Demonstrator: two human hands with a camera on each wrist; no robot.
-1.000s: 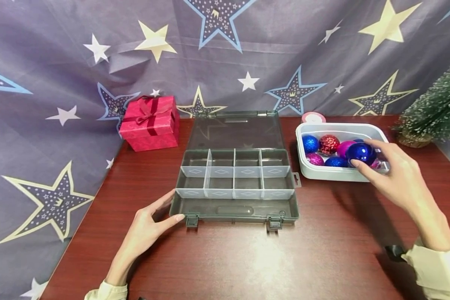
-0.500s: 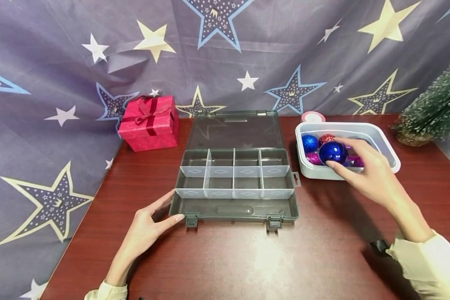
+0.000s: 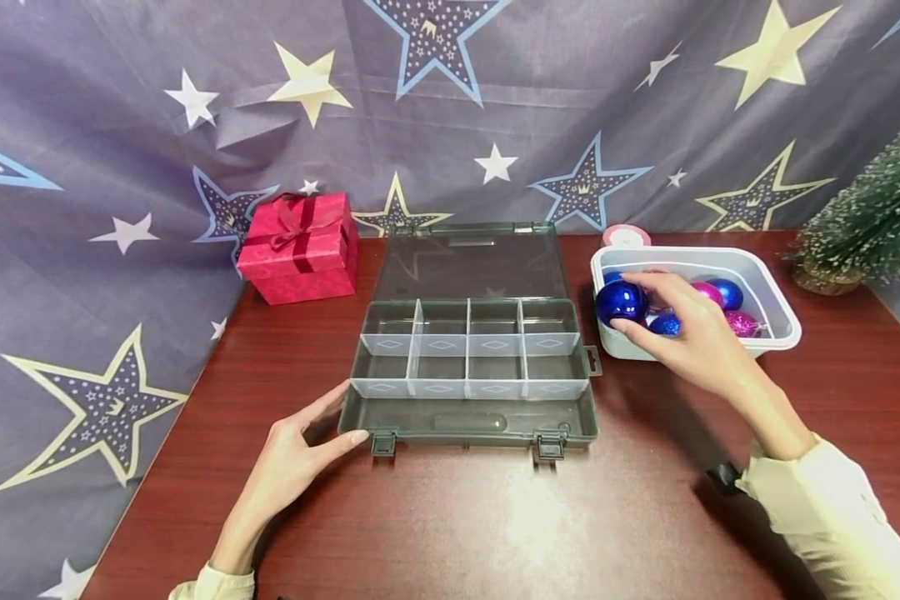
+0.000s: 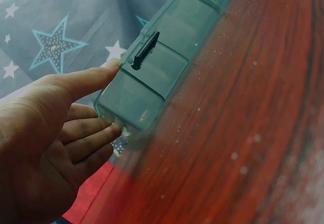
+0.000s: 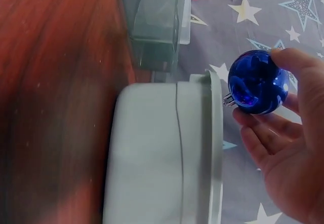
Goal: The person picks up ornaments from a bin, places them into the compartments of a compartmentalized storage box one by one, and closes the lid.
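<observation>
My right hand (image 3: 690, 333) pinches a shiny dark blue Christmas ball (image 3: 621, 302) between thumb and fingers, above the left end of a white plastic tub (image 3: 783, 321). In the right wrist view the ball (image 5: 257, 82) shows its silver cap, beyond the tub's rim. Several glittery and shiny balls lie in the tub, among them a pink one (image 3: 741, 323) and a blue one (image 3: 727, 293); others are partly hidden by the hand. My left hand (image 3: 288, 458) touches the front left corner of a dark see-through compartment box (image 3: 468, 414), fingers extended and thumb near a latch. Its lid (image 3: 472, 262) lies back.
A red gift box (image 3: 300, 250) with a ribbon stands at the back left. A pink and white roll (image 3: 627, 236) sits behind the tub. At the right back is a small frosted Christmas tree (image 3: 870, 212). A star-patterned cloth (image 3: 450, 133) hangs behind the table (image 3: 435, 517).
My right hand has carried the blue ball leftward over the tub, from its right part to its left end. The left hand stays at the box corner.
</observation>
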